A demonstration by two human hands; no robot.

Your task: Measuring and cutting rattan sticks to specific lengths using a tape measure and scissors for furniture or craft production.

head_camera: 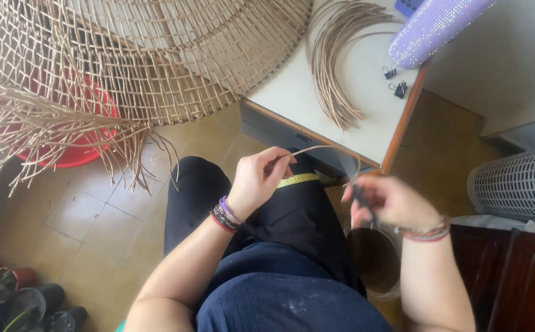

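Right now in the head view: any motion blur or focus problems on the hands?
Head view: right hand is motion-blurred, and the dark tool it grips is smeared; left hand and the cane strand it pinches are fairly sharp; soft daylight, no harsh glare; woven cane piece crisp.

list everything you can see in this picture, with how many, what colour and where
Large woven rattan openwork piece: one, tan, top left.
Red plastic basin: one, beneath the weave.
Loose rattan strips bundle: one, tan, on the white table.
Black binder clips: two, table's right edge.
Sparkly purple roll: one, top right.
Yellow tape measure: one, across the lap.
Thin rattan strip: one, tan, between the hands.
Potted plants: several, bottom left.
White perforated cylinder: one, right.
Left hand: pinching the strip.
Right hand: blurred, gripping a dark tool.
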